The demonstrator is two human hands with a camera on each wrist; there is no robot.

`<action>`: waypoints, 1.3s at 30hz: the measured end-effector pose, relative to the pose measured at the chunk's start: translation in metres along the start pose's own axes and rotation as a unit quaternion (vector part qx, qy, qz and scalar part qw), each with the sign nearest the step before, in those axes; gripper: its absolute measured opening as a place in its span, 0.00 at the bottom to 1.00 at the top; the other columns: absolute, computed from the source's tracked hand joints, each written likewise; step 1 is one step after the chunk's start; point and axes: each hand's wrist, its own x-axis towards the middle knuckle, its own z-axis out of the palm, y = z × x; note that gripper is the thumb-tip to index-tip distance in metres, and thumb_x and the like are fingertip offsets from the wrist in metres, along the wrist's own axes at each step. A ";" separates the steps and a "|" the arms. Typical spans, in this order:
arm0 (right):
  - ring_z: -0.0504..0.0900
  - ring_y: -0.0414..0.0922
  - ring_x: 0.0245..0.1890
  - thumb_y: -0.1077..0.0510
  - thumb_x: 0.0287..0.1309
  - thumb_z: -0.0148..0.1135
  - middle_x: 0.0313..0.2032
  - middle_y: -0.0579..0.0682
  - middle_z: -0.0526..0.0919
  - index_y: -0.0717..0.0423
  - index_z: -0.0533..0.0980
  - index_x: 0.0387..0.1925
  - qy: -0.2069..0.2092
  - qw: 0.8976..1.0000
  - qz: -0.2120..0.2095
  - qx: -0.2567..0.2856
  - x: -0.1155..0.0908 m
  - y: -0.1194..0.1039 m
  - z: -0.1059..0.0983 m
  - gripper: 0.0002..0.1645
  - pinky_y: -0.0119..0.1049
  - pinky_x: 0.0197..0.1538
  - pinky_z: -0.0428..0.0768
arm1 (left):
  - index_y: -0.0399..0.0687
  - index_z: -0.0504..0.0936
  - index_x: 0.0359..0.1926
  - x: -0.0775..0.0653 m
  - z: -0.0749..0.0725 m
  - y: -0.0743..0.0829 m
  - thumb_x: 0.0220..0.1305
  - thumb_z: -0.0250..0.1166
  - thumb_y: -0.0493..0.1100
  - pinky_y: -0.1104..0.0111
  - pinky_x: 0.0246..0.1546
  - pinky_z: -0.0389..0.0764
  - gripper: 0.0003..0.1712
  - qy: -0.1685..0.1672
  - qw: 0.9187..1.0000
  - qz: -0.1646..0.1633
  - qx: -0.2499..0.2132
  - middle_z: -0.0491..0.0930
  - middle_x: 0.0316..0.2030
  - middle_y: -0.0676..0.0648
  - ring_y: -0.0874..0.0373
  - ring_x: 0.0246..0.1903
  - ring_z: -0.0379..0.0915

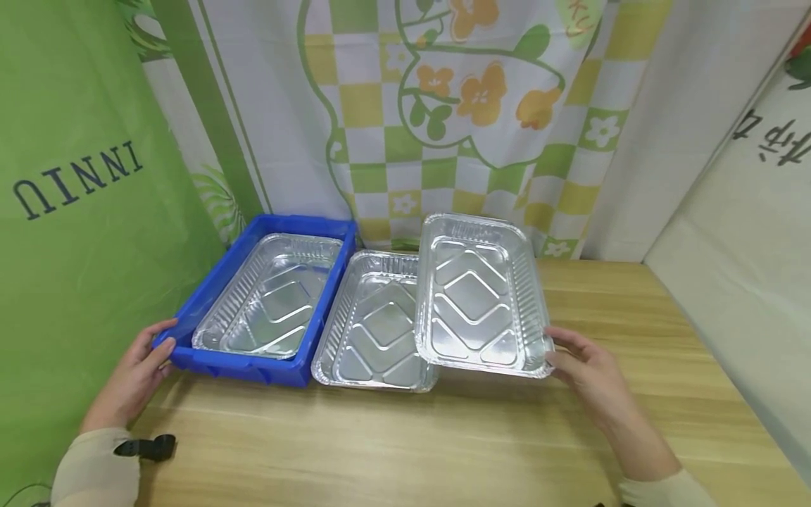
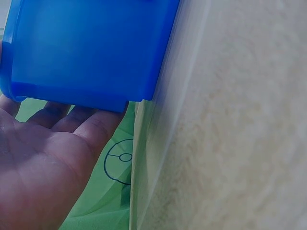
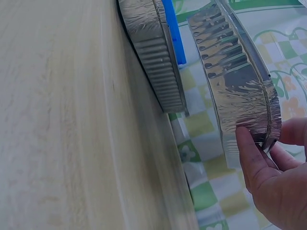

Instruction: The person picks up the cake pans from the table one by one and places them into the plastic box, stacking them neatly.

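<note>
My left hand (image 1: 136, 373) grips the near left corner of a blue plastic crate (image 1: 228, 362) on the table. In the left wrist view its fingers sit against the crate's wall (image 2: 81, 52). Inside the crate lies a foil tray (image 1: 272, 303). A second foil tray (image 1: 380, 331) stands just right of the crate. With my right hand (image 1: 589, 373) I pinch the near right corner of a third foil tray (image 1: 472, 285), which is held up off the table and partly covers the second one. The right wrist view shows the gap beneath this raised tray (image 3: 235, 81).
The wooden table (image 1: 380, 451) carries everything. A patterned curtain (image 1: 469, 127) hangs right behind the trays. Green cloth (image 1: 76, 267) closes the left side and a pale cloth wall (image 1: 747, 232) the right. A black strap (image 1: 148, 447) is on the left wrist.
</note>
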 end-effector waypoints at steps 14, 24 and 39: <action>0.82 0.44 0.44 0.71 0.62 0.61 0.49 0.54 0.79 0.79 0.62 0.61 0.000 1.000 -0.003 -0.015 0.012 -0.006 0.023 0.30 0.35 0.49 0.83 | 0.41 0.60 0.71 -0.001 0.000 -0.001 0.76 0.42 0.29 0.73 0.49 0.79 0.25 -0.001 1.000 0.003 -0.007 0.69 0.58 0.50 0.63 0.52 0.75; 0.82 0.44 0.45 0.71 0.62 0.60 0.50 0.60 0.77 0.79 0.61 0.62 -0.014 1.000 -0.005 -0.018 0.024 -0.006 0.039 0.30 0.36 0.50 0.82 | 0.41 0.60 0.71 0.000 0.000 -0.002 0.76 0.41 0.29 0.73 0.49 0.80 0.25 0.000 1.000 0.004 -0.015 0.68 0.59 0.49 0.64 0.53 0.74; 0.81 0.46 0.46 0.72 0.60 0.59 0.53 0.70 0.73 0.76 0.64 0.62 -0.029 0.999 0.008 -0.038 0.034 -0.005 0.064 0.30 0.37 0.51 0.83 | 0.41 0.59 0.71 0.000 0.001 0.000 0.76 0.42 0.29 0.74 0.49 0.79 0.25 0.004 1.000 -0.003 -0.004 0.67 0.59 0.49 0.65 0.53 0.73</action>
